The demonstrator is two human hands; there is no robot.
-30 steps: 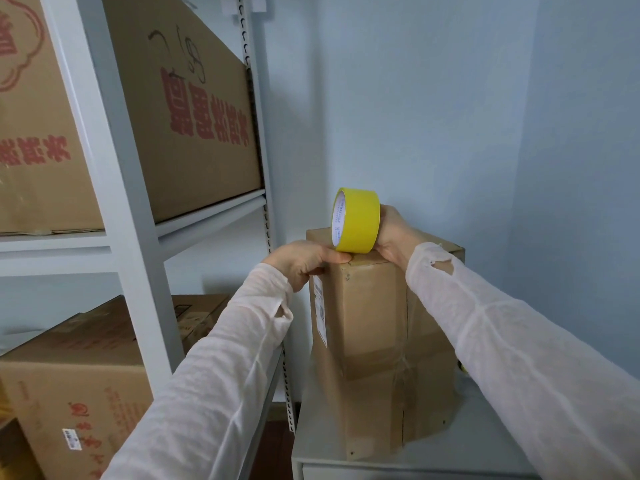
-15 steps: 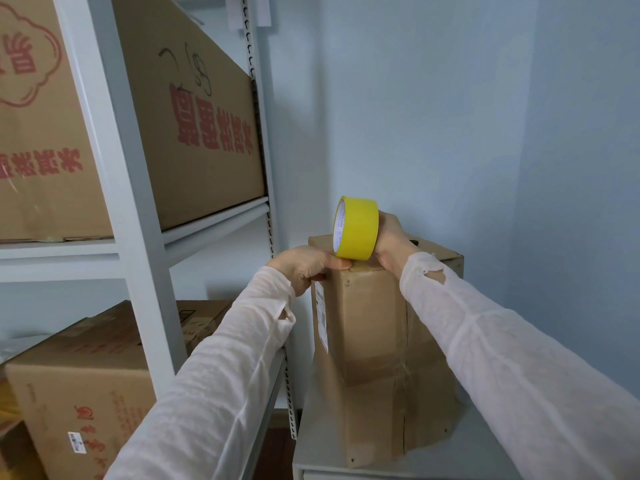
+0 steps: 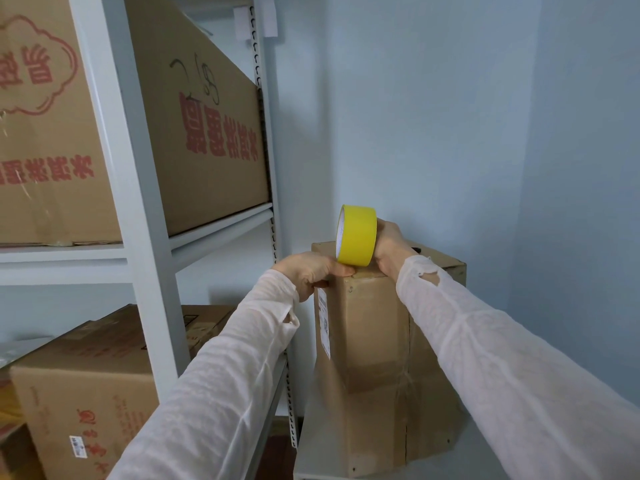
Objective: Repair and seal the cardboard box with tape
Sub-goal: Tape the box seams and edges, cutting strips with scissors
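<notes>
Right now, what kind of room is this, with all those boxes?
Probably a storeroom or stockroom: a white metal shelving rack holds big brown cardboard cartons with red print, and a yellow tape roll is held on a tall brown cardboard box.

Yellow tape roll (image 3: pixel 356 235) stands on edge atop upright cardboard box (image 3: pixel 374 344).
</notes>
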